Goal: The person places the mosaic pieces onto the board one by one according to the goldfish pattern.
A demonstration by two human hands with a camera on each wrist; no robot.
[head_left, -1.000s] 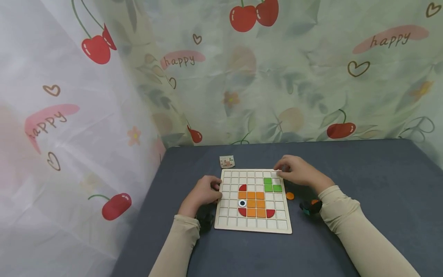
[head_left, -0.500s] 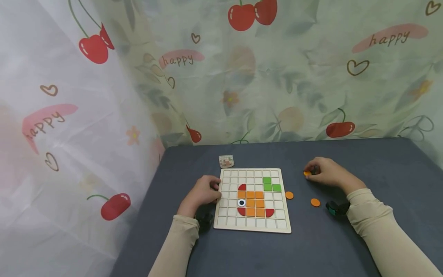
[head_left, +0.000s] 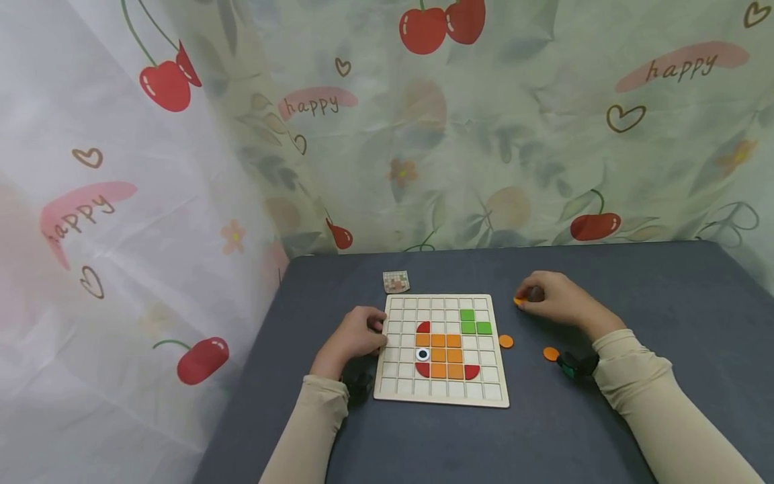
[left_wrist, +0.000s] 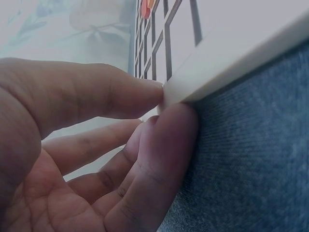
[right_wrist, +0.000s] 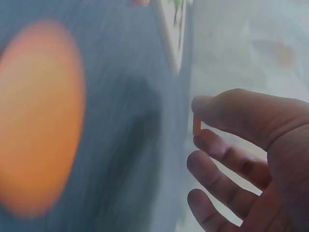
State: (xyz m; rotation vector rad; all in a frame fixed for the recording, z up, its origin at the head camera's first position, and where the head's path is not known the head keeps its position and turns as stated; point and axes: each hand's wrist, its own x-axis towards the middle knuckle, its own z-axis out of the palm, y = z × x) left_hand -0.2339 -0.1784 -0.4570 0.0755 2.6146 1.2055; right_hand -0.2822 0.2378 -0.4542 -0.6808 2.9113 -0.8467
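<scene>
A square wooden grid board (head_left: pixel 441 394) lies on the table, bearing orange square tiles (head_left: pixel 446 355), several red rounded tiles (head_left: pixel 472 372), 3 green squares (head_left: pixel 468 327) and an eye tile (head_left: pixel 422 354). My left hand (head_left: pixel 353 336) holds the board's left edge; in the left wrist view the thumb (left_wrist: pixel 111 89) and a fingertip meet at its rim. To the right of the board's far corner, my right hand (head_left: pixel 553 299) pinches an orange disc (right_wrist: pixel 197 124) between thumb and forefinger, its other fingers loosely bent.
One orange disc (head_left: pixel 506 341) lies by the board's right edge, and another (head_left: pixel 550 353) sits farther right beside the right wrist camera (head_left: pixel 577 365). A small pattern card (head_left: pixel 396 281) rests behind the board. Printed curtains (head_left: pixel 484 134) stand behind and at left of the dark table (head_left: pixel 671 296).
My right hand left the board's far right corner, moved right to an orange disc, and has now shifted back a little left with it. The left hand stays at the board.
</scene>
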